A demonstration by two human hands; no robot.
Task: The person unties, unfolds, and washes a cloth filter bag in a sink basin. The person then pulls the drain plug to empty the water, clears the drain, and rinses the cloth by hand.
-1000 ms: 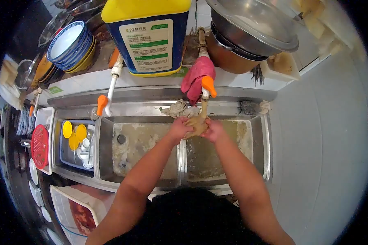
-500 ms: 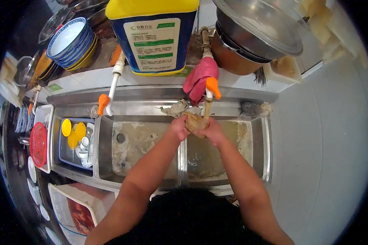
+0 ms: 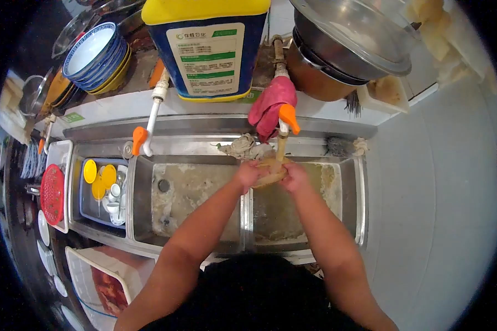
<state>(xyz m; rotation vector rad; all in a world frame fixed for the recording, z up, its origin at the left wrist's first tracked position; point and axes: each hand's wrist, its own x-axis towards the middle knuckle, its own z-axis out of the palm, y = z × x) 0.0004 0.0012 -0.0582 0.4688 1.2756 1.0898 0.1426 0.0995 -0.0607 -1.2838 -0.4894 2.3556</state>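
Observation:
My left hand (image 3: 248,175) and my right hand (image 3: 294,177) grip opposite sides of a soft, tan piece (image 3: 269,179), which might be cloth or food; I cannot tell which. It is spread between them over the right sink basin (image 3: 298,218), near the divider. Water (image 3: 280,153) from the tap with an orange handle (image 3: 289,117) runs down onto it. A pink cloth (image 3: 272,107) hangs over that tap's pipe. Just behind my left hand, a crumpled greyish rag (image 3: 243,148) lies on the sink's back ledge.
Cloudy water covers the left basin (image 3: 196,193). A second tap (image 3: 143,140) hangs above it. Further left stand a blue-rimmed tub (image 3: 83,204) of cups and a red strainer (image 3: 52,193). A large detergent jug (image 3: 210,60), stacked bowls (image 3: 91,58) and metal basins (image 3: 337,47) line the shelf.
The tan piece was bunched up between my hands; now it is spread wider and flatter under the water. My hands have moved slightly apart and a little toward me.

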